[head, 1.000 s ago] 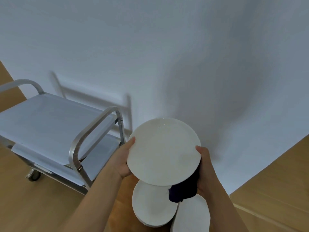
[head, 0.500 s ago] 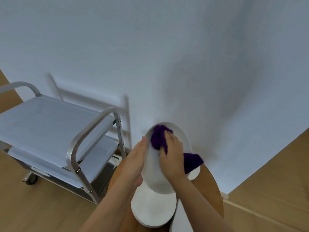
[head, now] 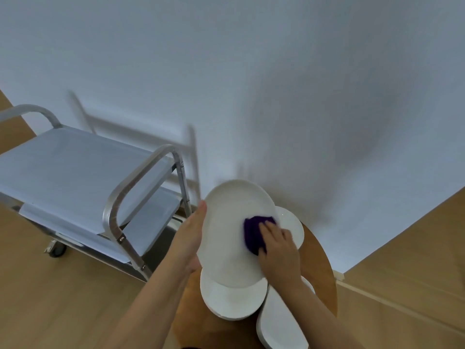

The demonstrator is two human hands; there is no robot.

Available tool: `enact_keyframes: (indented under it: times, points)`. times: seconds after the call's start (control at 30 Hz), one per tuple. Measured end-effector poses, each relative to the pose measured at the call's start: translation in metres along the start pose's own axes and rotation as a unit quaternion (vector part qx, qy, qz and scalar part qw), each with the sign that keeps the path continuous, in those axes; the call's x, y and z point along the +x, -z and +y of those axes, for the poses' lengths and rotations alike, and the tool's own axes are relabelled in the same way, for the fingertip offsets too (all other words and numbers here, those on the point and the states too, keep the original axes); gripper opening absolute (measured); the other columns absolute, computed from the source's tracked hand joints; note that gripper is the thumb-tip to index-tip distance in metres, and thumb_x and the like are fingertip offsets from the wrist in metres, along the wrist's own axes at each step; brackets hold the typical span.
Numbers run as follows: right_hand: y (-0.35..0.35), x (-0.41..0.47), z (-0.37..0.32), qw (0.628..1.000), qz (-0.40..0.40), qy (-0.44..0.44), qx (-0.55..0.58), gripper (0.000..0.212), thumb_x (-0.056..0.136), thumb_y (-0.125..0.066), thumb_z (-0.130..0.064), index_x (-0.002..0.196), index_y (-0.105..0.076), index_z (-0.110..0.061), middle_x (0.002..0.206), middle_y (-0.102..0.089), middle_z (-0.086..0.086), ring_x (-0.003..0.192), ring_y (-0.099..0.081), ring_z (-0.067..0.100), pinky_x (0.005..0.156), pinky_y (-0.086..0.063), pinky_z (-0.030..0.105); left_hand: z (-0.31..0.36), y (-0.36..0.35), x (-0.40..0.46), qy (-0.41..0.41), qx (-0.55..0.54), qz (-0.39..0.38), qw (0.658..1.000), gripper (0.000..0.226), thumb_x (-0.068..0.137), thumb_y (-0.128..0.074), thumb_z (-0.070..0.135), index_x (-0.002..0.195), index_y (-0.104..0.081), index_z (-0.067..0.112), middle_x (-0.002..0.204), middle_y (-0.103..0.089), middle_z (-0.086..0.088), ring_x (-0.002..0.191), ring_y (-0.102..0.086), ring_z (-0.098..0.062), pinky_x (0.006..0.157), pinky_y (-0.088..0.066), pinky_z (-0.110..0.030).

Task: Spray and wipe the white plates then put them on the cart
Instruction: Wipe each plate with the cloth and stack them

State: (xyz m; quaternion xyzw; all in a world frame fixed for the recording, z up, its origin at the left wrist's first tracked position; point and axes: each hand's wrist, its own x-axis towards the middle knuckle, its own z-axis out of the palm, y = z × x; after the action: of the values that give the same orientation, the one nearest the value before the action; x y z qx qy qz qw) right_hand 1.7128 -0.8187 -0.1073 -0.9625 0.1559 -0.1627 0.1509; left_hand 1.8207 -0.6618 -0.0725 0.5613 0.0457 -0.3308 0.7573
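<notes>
A white plate (head: 226,230) is held tilted at lower centre, its edge gripped by the left hand (head: 190,238); a purple cloth (head: 254,233) is pressed on it by the right hand (head: 279,250). More plates (head: 234,301) are left on the surface (head: 324,270). Nothing is seen on the cart (head: 75,172) at left.
</notes>
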Motion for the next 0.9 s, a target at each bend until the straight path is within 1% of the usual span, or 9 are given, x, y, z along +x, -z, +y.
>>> enact_keyframes:
  times: [0.07, 0.17, 0.23, 0.3, 0.43, 0.53, 0.6, 0.73, 0.9]
  points:
    - [-0.004, 0.010, 0.000, 0.999, 0.002, -0.047, 0.020, 0.051, 0.069, -0.072, 0.001, 0.118, -0.062, -0.001, 0.119, -0.063, 0.015, 0.099, -0.059, 0.038, 0.070, -0.056, 0.041, -0.011, 0.000, 0.000, 0.023, -0.005, -0.012, 1.000, 0.072, 0.069, -0.056, 0.065, 0.123, -0.061, 0.017, 0.108, -0.071, -0.010, 0.102, -0.067, -0.026, 0.092, -0.052, -0.044]
    - [-0.015, 0.016, -0.008, 0.996, 0.003, -0.063, 0.066, 0.049, 0.084, -0.060, -0.010, 0.132, -0.051, -0.006, 0.135, -0.051, 0.012, 0.122, -0.044, 0.035, 0.097, -0.043, 0.043, -0.020, -0.007, -0.002, 0.030, -0.014, -0.017, 0.999, 0.066, 0.075, -0.053, 0.061, 0.121, -0.064, 0.015, 0.106, -0.072, -0.010, 0.099, -0.068, -0.026, 0.080, -0.054, -0.039]
    - [-0.023, 0.012, -0.019, 0.994, -0.012, -0.049, 0.093, 0.052, 0.087, -0.053, -0.022, 0.138, -0.045, -0.012, 0.140, -0.046, 0.006, 0.124, -0.040, 0.029, 0.101, -0.038, 0.037, -0.027, -0.006, 0.001, 0.027, 0.011, -0.001, 1.000, 0.059, 0.082, -0.049, 0.062, 0.117, -0.066, 0.018, 0.103, -0.073, -0.009, 0.098, -0.069, -0.026, 0.079, -0.054, -0.039]
    - [-0.032, 0.000, -0.031, 0.992, -0.044, -0.004, 0.120, 0.055, 0.084, -0.049, -0.029, 0.138, -0.045, -0.015, 0.139, -0.047, 0.004, 0.119, -0.043, 0.027, 0.095, -0.041, 0.033, -0.036, -0.006, 0.004, 0.045, 0.010, 0.039, 0.998, 0.053, 0.085, -0.051, 0.061, 0.112, -0.068, 0.018, 0.097, -0.074, -0.009, 0.099, -0.067, -0.029, 0.082, -0.056, -0.043]
    - [-0.055, -0.036, -0.032, 0.974, -0.169, 0.085, 0.121, 0.052, 0.087, -0.053, -0.031, 0.137, -0.045, -0.020, 0.136, -0.049, -0.002, 0.114, -0.046, 0.020, 0.086, -0.038, 0.019, -0.060, 0.005, 0.010, 0.107, -0.069, 0.177, 0.976, 0.041, 0.084, -0.061, 0.055, 0.096, -0.062, 0.015, 0.072, -0.073, -0.008, 0.084, -0.065, -0.031, 0.049, -0.055, -0.032]
    - [-0.066, -0.048, -0.009, 0.955, -0.276, 0.085, 0.061, 0.041, 0.092, -0.051, -0.023, 0.133, -0.045, -0.021, 0.133, -0.051, -0.002, 0.116, -0.044, 0.015, 0.090, -0.041, 0.022, -0.081, 0.021, 0.015, 0.140, -0.065, 0.203, 0.967, 0.044, 0.085, -0.058, 0.058, 0.098, -0.062, 0.016, 0.074, -0.074, -0.008, 0.085, -0.066, -0.033, 0.054, -0.055, -0.034]
    - [-0.068, -0.050, 0.005, 0.948, -0.314, 0.047, 0.012, 0.030, 0.092, -0.049, -0.018, 0.122, -0.052, -0.018, 0.121, -0.056, 0.002, 0.109, -0.048, 0.017, 0.084, -0.043, 0.024, -0.091, 0.029, 0.019, 0.153, -0.037, 0.206, 0.966, 0.049, 0.085, -0.053, 0.063, 0.099, -0.063, 0.017, 0.074, -0.075, -0.007, 0.085, -0.068, -0.032, 0.058, -0.055, -0.034]
    - [-0.071, -0.048, 0.036, 0.951, -0.303, -0.055, 0.010, 0.017, 0.091, -0.045, -0.018, 0.103, -0.058, -0.017, 0.101, -0.060, 0.001, 0.091, -0.053, 0.015, 0.069, -0.038, 0.020, -0.107, 0.029, 0.026, 0.155, 0.004, 0.147, 0.977, 0.068, 0.079, -0.041, 0.068, 0.122, -0.058, 0.018, 0.111, -0.069, -0.013, 0.105, -0.064, -0.035, 0.096, -0.049, -0.048]
    - [-0.067, -0.039, 0.064, 0.954, -0.215, -0.172, 0.115, 0.009, 0.089, -0.052, -0.016, 0.089, -0.061, -0.018, 0.080, -0.060, -0.001, 0.075, -0.056, 0.012, 0.061, -0.041, 0.018, -0.135, 0.020, 0.035, 0.171, -0.036, 0.155, 0.972, 0.069, 0.081, -0.038, 0.068, 0.126, -0.056, 0.019, 0.123, -0.062, -0.014, 0.115, -0.058, -0.037, 0.087, -0.049, -0.041]
